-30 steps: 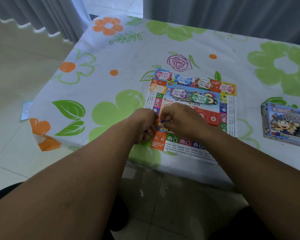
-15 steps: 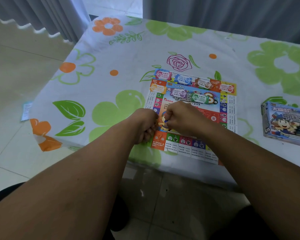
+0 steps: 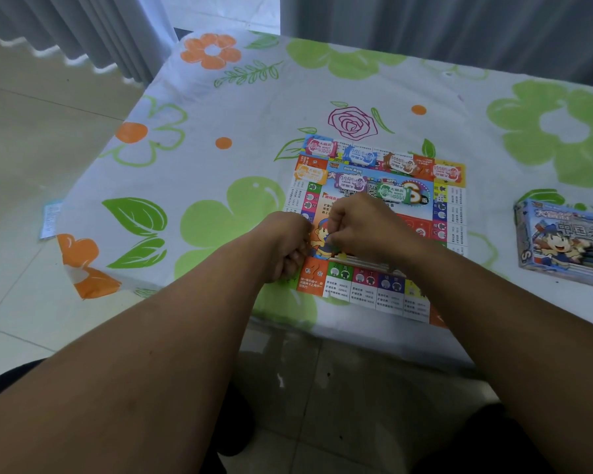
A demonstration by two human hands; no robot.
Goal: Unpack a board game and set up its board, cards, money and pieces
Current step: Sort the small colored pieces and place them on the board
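1. The board (image 3: 356,285) lay flat on the table (image 3: 220,131), with bank notes (image 3: 392,193) along its 12 o'clock edge. The box (image 3: 569,241) sat well apart at 3 o'clock.
2. The hands met over the board's 7 o'clock corner, the left hand (image 3: 285,244) at 9 o'clock of the right hand (image 3: 360,227), which was nearer the middle.
3. Both sets of fingers were curled. I cannot tell what they gripped, if anything, as it was hidden between them.

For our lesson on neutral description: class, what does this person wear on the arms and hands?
Nothing visible. The left forearm and right forearm are bare, with no sleeve in frame. Neither wrist carries a watch or band, and the left hand and right hand are ungloved. Rings cannot be ruled out.
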